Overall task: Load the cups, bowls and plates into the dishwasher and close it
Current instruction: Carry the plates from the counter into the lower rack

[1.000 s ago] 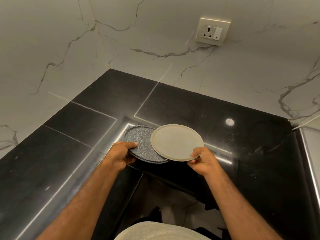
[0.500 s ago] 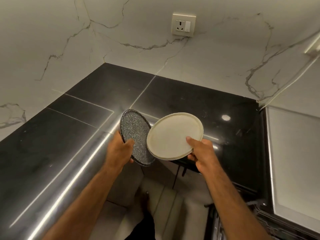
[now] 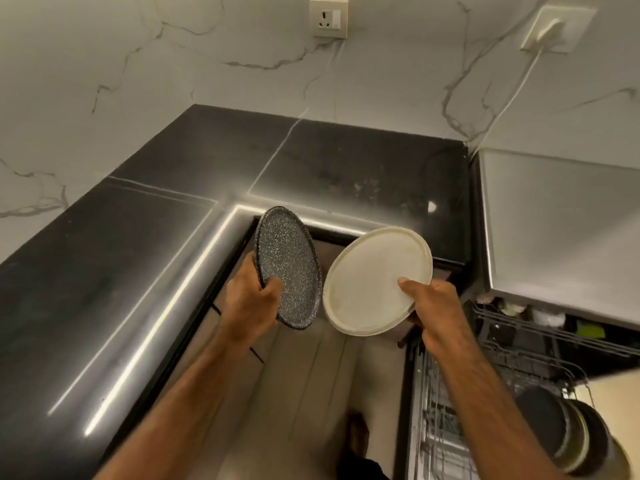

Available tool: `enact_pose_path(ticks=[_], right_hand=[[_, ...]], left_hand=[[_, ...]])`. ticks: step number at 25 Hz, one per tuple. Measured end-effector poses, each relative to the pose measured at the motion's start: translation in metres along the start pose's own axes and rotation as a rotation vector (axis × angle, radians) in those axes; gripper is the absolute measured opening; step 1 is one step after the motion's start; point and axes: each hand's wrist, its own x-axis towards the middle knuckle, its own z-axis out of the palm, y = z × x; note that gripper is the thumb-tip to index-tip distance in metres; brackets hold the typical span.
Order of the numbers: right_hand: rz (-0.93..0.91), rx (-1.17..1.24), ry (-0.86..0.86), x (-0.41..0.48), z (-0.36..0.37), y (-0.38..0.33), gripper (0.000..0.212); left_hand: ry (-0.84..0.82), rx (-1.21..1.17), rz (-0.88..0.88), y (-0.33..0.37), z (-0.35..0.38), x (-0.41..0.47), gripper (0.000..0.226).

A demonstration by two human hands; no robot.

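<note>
I am seeing my left thumb pressing on the face of the dark speckled plate (image 3: pixel 288 265), with the other fingers wrapping behind its lower rim, so the left hand (image 3: pixel 250 299) is gripping it firmly. The plate is tilting steeply, almost on edge, its face turned toward the right. My right thumb is lying across the face of the cream plate (image 3: pixel 374 282), the remaining fingers curling under its lower right rim; the right hand (image 3: pixel 434 310) is clamping it, face toward me and tipped up on the left. The two plates are hanging side by side, their rims nearly touching, both in the air above the floor, just off the inner corner of the black surface (image 3: pixel 104 271). Both wrists are cocking upward and both forearms are reaching forward from the lower edge of the view. To the right, the dishwasher (image 3: pixel 554 220) is standing open, its wire rack (image 3: pixel 519 351) pulled out, with dark dishes (image 3: pixel 568 434) standing in it near the bottom right.
</note>
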Motion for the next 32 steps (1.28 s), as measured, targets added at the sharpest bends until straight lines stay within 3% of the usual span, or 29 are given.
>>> enact_pose_path(ticks=[8, 12, 18, 26, 32], right_hand=[[0.018, -0.125, 0.056, -0.114, -0.054, 0.080, 0.008], [-0.009, -0.284, 0.119, -0.137, -0.092, 0.093, 0.025], [-0.055, -0.387, 0.166, -0.146, -0.160, 0.104, 0.022], [-0.030, -0.619, 0.192, -0.124, -0.339, 0.161, 0.034], [0.138, -0.701, 0.249, -0.076, -0.430, 0.240, 0.027]], left_hand=[[-0.096, 0.005, -0.043, -0.044, -0.007, -0.132, 0.031], [-0.123, -0.015, -0.013, -0.037, 0.009, -0.164, 0.038], [-0.199, 0.006, 0.047, -0.010, 0.059, -0.203, 0.042], [-0.263, 0.033, 0.008, 0.035, 0.204, -0.283, 0.039], [-0.344, 0.077, -0.125, -0.008, 0.324, -0.325, 0.039]])
